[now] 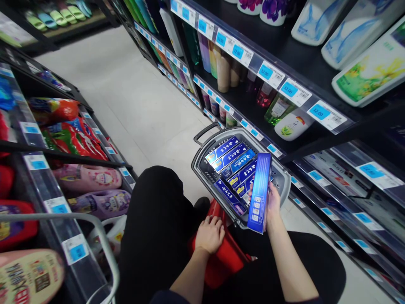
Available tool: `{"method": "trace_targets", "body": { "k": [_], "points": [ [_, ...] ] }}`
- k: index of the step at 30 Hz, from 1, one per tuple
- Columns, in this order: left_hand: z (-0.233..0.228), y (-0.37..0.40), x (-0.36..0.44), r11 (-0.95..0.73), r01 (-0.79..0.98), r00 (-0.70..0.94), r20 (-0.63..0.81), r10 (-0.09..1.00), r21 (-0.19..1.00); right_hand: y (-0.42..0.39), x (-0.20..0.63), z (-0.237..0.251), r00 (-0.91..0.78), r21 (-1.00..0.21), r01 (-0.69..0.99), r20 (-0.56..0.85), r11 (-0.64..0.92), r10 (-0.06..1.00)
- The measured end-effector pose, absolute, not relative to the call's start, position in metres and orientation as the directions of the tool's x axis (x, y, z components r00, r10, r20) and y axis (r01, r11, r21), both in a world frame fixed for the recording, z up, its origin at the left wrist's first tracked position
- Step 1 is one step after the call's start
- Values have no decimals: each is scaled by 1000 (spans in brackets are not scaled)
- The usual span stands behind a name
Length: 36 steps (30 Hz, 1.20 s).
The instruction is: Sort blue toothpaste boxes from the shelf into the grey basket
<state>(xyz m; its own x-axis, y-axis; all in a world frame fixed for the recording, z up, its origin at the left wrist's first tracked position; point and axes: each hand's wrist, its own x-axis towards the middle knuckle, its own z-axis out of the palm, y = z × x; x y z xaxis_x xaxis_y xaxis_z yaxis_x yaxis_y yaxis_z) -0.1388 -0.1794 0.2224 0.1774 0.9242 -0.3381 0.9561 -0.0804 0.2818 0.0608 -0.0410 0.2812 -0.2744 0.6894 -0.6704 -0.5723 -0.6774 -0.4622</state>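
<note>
My right hand point(272, 202) is wrapped around a blue toothpaste box point(260, 190), held tilted over the near right part of a grey shopping basket point(196, 160). Inside the basket several blue toothpaste boxes lie in a row, with one more box point(230, 195) set crosswise at their near left end. My left hand point(210, 233) lies with fingers stretched out on a red object point(226, 261) between my legs; its kind is mostly hidden.
Shelves with shampoo bottles point(375, 63) and price tags point(290, 89) rise on the right. Detergent bottles point(87, 176) and bags point(76, 137) fill the left shelves. A grey metal rail point(107, 249) is at lower left. Pale floor point(120, 93) runs between; slippers point(58, 17) stand far off.
</note>
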Motion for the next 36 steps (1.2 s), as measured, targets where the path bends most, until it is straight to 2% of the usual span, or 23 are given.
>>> {"method": "trace_targets", "body": {
  "k": [6,13,19,26,28,33,36],
  "points": [
    [221,-180,-139,-86,960,179,-347,920,268,-38,64,279,-123,-510,-625,-683,-591,720],
    [221,-179,-139,-82,958,182,-363,914,274,-31,63,280,9,-477,-659,-779,-582,627],
    [220,-179,-139,-90,957,185,-345,920,275,-28,77,283,-107,-339,-620,-857,-707,505],
    [223,-179,-139,-89,956,187,-348,919,279,-24,83,279,121,-591,-581,-743,-560,658],
    [223,-179,-139,-88,956,187,-350,918,280,-24,86,276,111,-616,-566,-715,-548,690],
    [224,-179,-139,-82,955,181,-342,922,285,-27,87,273,5,-567,-566,-729,-599,684],
    [224,-179,-139,-74,956,173,-342,924,284,-30,79,276,-50,-604,-508,-691,-614,721]
  ]
}}
